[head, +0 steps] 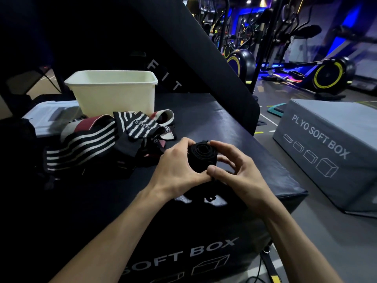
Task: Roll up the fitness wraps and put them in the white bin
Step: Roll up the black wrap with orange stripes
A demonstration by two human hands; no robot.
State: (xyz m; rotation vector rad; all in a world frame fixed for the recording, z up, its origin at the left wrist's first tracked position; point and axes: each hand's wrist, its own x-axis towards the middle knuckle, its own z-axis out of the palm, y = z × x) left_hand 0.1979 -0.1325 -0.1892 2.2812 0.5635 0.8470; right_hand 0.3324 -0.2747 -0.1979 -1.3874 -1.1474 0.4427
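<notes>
Black fabric fitness wrap (202, 158), coiled into a roll, held above the black padded soft box (214, 123) with left hand (179, 168) and right hand (238, 172) both curled round it; loose pile of black-and-white striped wraps (98, 139) beside; white plastic bin (114, 92) behind.

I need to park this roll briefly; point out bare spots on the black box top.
Free: the strip between the white bin, the upright black mat and the right hand; also the near-left top beside the left hand. Crowded: the unrolled wraps before the bin.
</notes>
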